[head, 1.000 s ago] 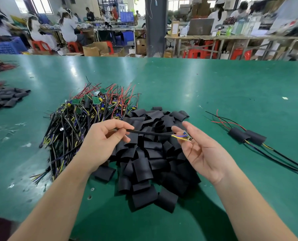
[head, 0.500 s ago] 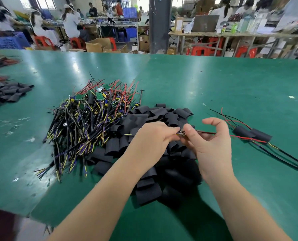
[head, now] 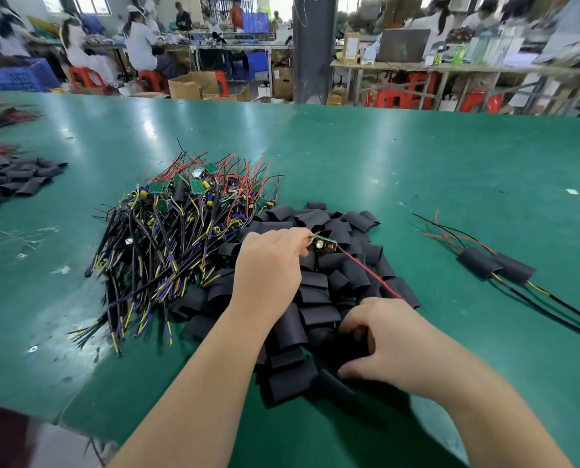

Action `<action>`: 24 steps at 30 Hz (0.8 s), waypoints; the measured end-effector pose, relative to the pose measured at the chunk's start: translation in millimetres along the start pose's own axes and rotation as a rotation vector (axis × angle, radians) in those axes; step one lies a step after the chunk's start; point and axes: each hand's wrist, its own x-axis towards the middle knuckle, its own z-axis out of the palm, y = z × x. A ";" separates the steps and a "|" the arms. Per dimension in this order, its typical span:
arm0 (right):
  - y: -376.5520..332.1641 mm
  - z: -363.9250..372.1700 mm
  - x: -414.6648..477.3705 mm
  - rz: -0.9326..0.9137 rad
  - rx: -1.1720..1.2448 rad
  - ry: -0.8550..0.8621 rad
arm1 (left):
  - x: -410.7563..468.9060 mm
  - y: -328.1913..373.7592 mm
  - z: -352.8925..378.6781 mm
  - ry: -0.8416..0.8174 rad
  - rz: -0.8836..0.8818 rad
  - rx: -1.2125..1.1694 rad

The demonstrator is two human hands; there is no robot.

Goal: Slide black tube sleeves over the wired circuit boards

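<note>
Nearest, right hand down in black sleeve pile, fingers curled, hold on any sleeve impossible to tell; beyond, left hand pinching circuit board just above pile, red wire trailing; farther, heap of wired boards

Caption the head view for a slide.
Left hand pinches a wired board above the sleeve pile; right hand reaches into the pile.

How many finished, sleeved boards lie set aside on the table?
2. The left sleeved board lies right of the sleeve pile; the right sleeved board lies beside it, farther right. Others could be hidden in the piles.
</note>
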 end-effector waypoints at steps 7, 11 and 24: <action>0.5 4.1 0.7 -0.044 0.063 0.083 | -4.2 0.1 -0.5 0.100 -0.116 0.110; 4.7 -2.4 0.8 0.001 0.340 0.356 | -2.5 -1.4 -4.9 0.119 -0.115 0.048; -7.2 6.2 23.8 0.017 1.020 0.607 | -8.8 4.0 -0.1 -0.190 0.029 -0.256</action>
